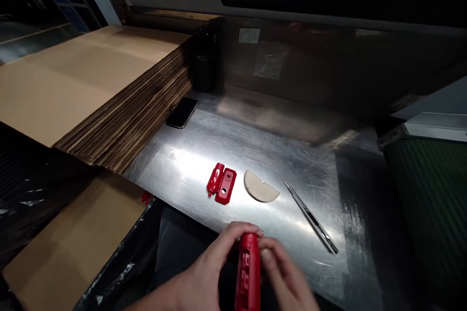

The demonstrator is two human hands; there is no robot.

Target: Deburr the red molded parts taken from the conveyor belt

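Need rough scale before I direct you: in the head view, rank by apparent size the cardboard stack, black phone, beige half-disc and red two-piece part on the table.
1. Stack of flattened brown cardboard sheets
2. Flat black phone
3. Beige half-disc and hinged red plastic two-piece part: look alike, unranked.

Packing wkshop, steel bench (204, 155), flat cardboard stack (109, 82)

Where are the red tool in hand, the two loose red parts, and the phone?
red tool (248, 272), head view, on the middle of its body between the two hands.
loose red parts (222, 183), head view, on the seam where the pair lies side by side.
phone (181, 112), head view, on the middle of its dark screen.
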